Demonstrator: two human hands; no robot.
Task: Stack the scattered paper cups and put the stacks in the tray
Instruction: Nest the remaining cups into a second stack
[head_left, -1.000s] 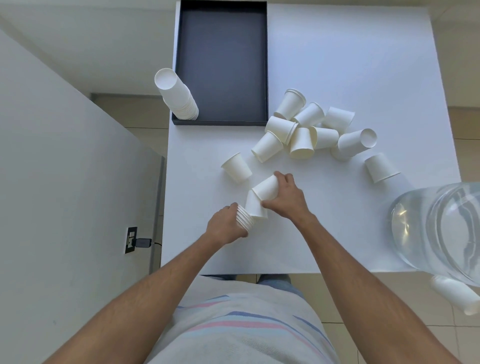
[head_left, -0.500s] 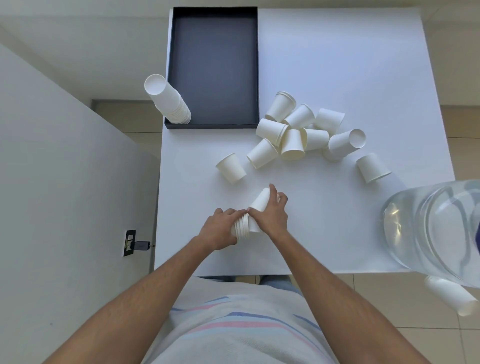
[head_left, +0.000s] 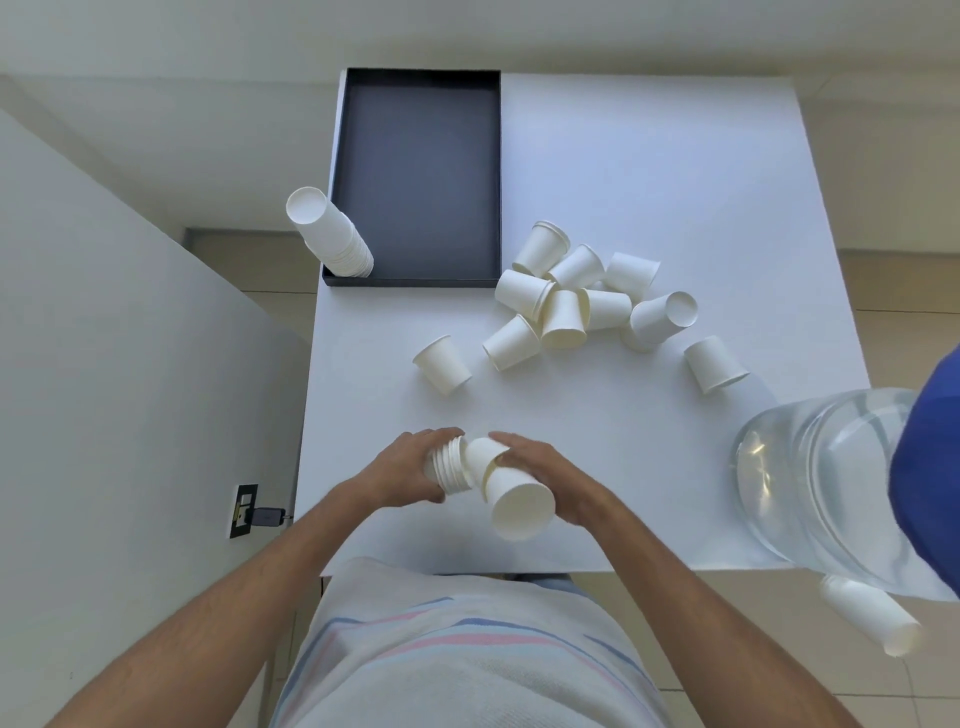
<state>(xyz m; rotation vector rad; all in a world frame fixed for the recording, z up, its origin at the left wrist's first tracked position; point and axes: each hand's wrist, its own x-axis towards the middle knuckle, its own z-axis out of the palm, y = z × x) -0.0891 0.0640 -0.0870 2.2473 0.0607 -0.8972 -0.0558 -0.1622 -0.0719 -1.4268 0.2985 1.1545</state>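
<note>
My left hand (head_left: 402, 470) grips a short stack of white paper cups (head_left: 451, 465) lying sideways above the table's near edge. My right hand (head_left: 558, 478) holds the cup at the stack's right end (head_left: 519, 501), its mouth turned toward me. Several loose cups (head_left: 576, 296) lie in a heap at mid-table, with one apart on the left (head_left: 442, 365) and one on the right (head_left: 716, 364). A finished stack (head_left: 330, 234) stands in the near left corner of the dark tray (head_left: 415, 171).
A large clear water jug (head_left: 815, 483) with a blue top (head_left: 930, 467) stands at the right, past the white table's (head_left: 649, 156) near right corner. One cup (head_left: 872, 618) lies on the floor below it. A grey wall runs along the left.
Both hands drew the stack nearer to me. The right hand shifted from pushing a cup onto the stack to holding the end cup, whose mouth now faces me.
</note>
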